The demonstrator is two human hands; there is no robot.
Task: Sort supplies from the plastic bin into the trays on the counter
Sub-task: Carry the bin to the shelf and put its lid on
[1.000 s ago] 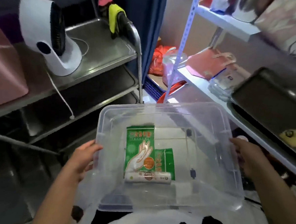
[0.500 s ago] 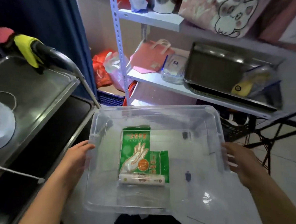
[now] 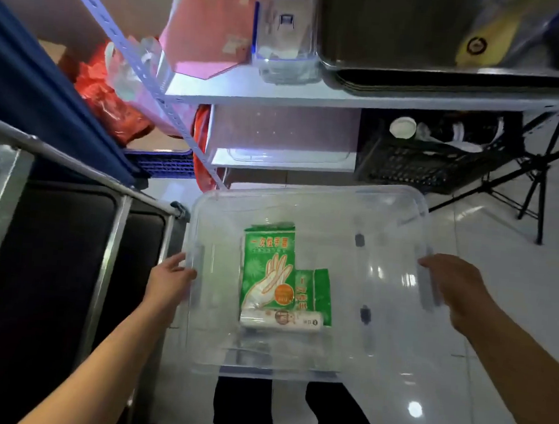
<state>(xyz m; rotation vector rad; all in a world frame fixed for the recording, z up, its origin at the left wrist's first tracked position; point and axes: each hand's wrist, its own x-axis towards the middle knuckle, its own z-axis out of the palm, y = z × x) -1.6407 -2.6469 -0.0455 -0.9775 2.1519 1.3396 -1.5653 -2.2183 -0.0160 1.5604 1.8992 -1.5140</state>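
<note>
I carry a clear plastic bin [image 3: 400, 220] above the floor, in front of my legs. My left hand [image 3: 171, 278] grips its left rim. My right hand [image 3: 454, 290] grips the right rim, fingers curled over the edge. On the bin's bottom lie a large green pack of disposable gloves [image 3: 267, 267], a smaller green pack [image 3: 315, 293] beside it, and a white roll [image 3: 280, 318] across their near ends. Stacked metal trays [image 3: 429, 80] sit on the white shelf at the top right, with a yellow bag [image 3: 492, 38] inside.
A steel cart [image 3: 71, 230] with dark shelves stands at my left. The white shelf [image 3: 280, 92] ahead holds a pink bag [image 3: 211, 35] and a clear container [image 3: 285, 36]. A black crate [image 3: 434, 156] and tripod legs [image 3: 535, 183] stand on the tiled floor at the right.
My view has swung right and down, away from the cart toward the shelf and floor. The bin has stayed in both hands, its contents unmoved.
</note>
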